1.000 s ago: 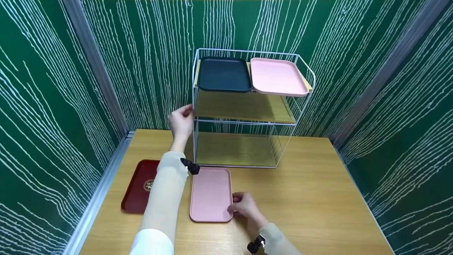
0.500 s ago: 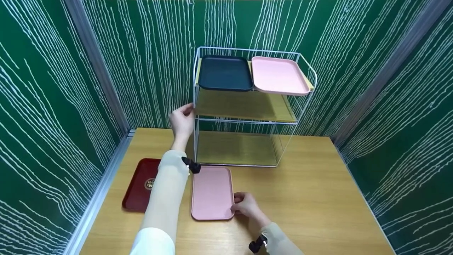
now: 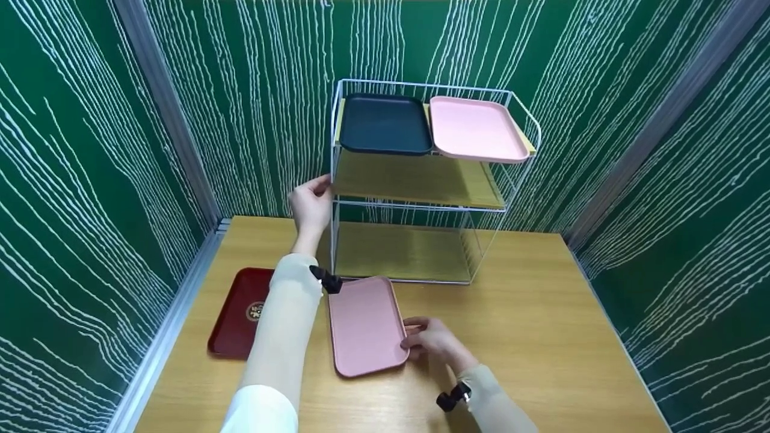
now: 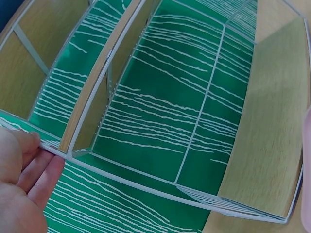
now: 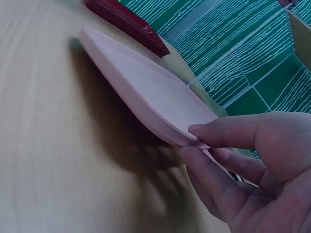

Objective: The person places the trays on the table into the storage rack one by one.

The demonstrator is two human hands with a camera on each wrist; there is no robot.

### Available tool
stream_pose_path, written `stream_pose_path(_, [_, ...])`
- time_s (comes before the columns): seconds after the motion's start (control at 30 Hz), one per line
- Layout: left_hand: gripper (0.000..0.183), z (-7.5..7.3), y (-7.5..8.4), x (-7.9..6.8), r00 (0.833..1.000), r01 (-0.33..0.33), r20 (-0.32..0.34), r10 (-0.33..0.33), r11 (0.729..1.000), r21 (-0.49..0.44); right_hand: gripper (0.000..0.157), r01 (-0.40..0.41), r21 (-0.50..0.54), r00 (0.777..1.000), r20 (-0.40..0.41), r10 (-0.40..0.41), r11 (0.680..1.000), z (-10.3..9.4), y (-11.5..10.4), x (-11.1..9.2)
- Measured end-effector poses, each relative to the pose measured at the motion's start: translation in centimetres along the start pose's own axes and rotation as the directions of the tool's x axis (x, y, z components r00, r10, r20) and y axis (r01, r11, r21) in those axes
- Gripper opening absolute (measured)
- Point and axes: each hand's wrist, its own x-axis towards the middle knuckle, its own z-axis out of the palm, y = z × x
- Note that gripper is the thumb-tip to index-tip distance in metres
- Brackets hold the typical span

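Note:
Thumb and fingers of my right hand (image 3: 436, 341) pinch the right edge of a pink tray (image 3: 367, 328). In the right wrist view the tray tilts, with a shadow on the table beneath it. My left hand (image 3: 311, 204) holds the left side of a white wire rack (image 3: 419, 208) at its middle shelf; the left wrist view has the fingers (image 4: 46, 177) at the wire frame by the wooden shelf edge. On the rack's top shelf lie a dark blue tray (image 3: 386, 123) and a second pink tray (image 3: 478, 127), side by side.
A dark red tray (image 3: 231, 325) with a round gold emblem lies on the wooden table (image 3: 523, 337) at the left, partly hidden by my left forearm. The rack's middle shelf (image 3: 415, 178) and bottom shelf (image 3: 403, 249) are wooden boards. Green white-streaked walls (image 3: 252, 108) enclose the table.
The pink tray in my right hand has turned slightly, its near end swinging right, and its right side has shifted right with the hand. My left hand stays on the rack.

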Motion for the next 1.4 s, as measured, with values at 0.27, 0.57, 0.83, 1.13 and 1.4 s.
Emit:
stream_pose_path(0.27, [0.023,0.0,-0.3,0.1,1.000,-0.031,-0.005,0.031,1.000,-0.004,0.066,0.043,0.133,0.998,0.046,-0.049,0.990,-1.9,-0.9,-0.7])
stream_pose_path(0.57, [0.022,-0.1,-0.6,0.1,0.999,-0.036,-0.001,0.036,0.999,-0.002,0.071,0.124,0.167,0.991,0.033,-0.131,0.978,-4.4,-3.3,-2.1])
stream_pose_path(0.83, [0.022,-0.2,-0.6,0.2,0.999,-0.032,0.006,0.032,0.999,-0.009,0.070,0.173,0.203,0.983,0.017,-0.180,0.964,-6.5,-5.2,-2.4])
stream_pose_path(1.13, [0.021,-0.1,-0.3,0.3,0.999,-0.042,-0.002,0.042,0.999,-0.003,0.064,0.228,0.216,0.974,-0.047,-0.223,0.950,-7.0,-6.5,-3.1])
stream_pose_path(1.4, [0.021,-0.1,-0.3,0.3,1.000,-0.025,0.013,0.025,1.000,-0.002,0.057,0.263,0.216,0.963,-0.124,-0.240,0.940,-7.4,-7.8,-3.9])
